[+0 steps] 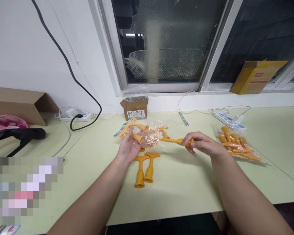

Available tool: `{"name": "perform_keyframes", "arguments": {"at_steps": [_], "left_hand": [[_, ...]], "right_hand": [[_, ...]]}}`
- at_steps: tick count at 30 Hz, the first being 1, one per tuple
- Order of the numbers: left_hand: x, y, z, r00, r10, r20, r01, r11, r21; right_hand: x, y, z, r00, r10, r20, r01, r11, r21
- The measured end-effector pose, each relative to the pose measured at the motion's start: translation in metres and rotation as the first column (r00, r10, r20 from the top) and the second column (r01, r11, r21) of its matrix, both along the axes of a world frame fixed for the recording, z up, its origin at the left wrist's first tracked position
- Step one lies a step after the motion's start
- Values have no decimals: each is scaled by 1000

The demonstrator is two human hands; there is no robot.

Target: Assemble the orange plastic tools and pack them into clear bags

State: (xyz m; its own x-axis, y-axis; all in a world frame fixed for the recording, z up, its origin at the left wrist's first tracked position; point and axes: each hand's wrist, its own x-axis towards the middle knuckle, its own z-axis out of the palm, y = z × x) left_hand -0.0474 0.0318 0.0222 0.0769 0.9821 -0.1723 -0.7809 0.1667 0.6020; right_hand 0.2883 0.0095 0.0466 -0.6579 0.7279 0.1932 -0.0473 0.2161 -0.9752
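My left hand [127, 148] is turned palm up, its fingers curled around orange T-handled plastic pieces [138, 138] with flared, cup-like ends. My right hand [198, 143] grips another orange plastic piece [172, 140] by its thicker end, the thin twisted shaft pointing left. Between the hands lies a crinkled clear plastic bag [158, 132] with more orange pieces in or under it; which one I cannot tell. Just in front of my left hand, two loose T-handled pieces [149, 168] rest on the table, flared ends toward me.
A filled clear bag of orange pieces [235, 143] lies at the right. Behind stand a small cardboard box [135, 107] and a power strip [229, 120]. A colourful strip [183, 118] lies near the wall. A black cable [68, 65] hangs at the left, near a large carton [17, 102].
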Motion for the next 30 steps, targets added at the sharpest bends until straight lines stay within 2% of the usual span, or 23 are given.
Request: {"name": "perform_keyframes", "arguments": {"at_steps": [2, 5, 7, 10, 14, 17, 20, 24, 27, 30], "left_hand": [[0, 0, 0, 1000, -9, -2, 9, 1000, -4], [0, 0, 0, 1000, -11, -4, 11, 1000, -2], [0, 0, 0, 1000, -2, -5, 2, 1000, 4], [0, -1, 0, 1000, -15, -13, 15, 1000, 10], [2, -3, -2, 998, -44, -41, 45, 998, 31], [4, -4, -4, 997, -49, -64, 51, 998, 36], [6, -3, -5, 994, -58, -89, 60, 998, 11], [8, -5, -5, 989, -64, -130, 64, 998, 1], [12, -8, -4, 984, -82, -160, 86, 996, 15], [16, -12, -5, 980, -123, -155, 128, 992, 21]], "right_hand": [[0, 3, -3, 991, -124, -40, 125, 992, 35], [-8, 4, -4, 970, -218, 111, 205, 971, 121], [-17, 1, -3, 931, -277, 238, 217, 944, 249], [-34, -5, -3, 866, -376, 330, 197, 863, 466], [-53, -8, -11, 846, -385, 369, 107, 800, 591], [-62, -7, -21, 853, -389, 348, 105, 781, 615], [-67, -6, -26, 869, -403, 287, 158, 776, 611], [-71, -7, -27, 891, -397, 219, 230, 812, 536], [-75, -8, -28, 896, -362, 256, 191, 837, 513], [-78, -6, -36, 902, -344, 261, 167, 836, 523]]}}
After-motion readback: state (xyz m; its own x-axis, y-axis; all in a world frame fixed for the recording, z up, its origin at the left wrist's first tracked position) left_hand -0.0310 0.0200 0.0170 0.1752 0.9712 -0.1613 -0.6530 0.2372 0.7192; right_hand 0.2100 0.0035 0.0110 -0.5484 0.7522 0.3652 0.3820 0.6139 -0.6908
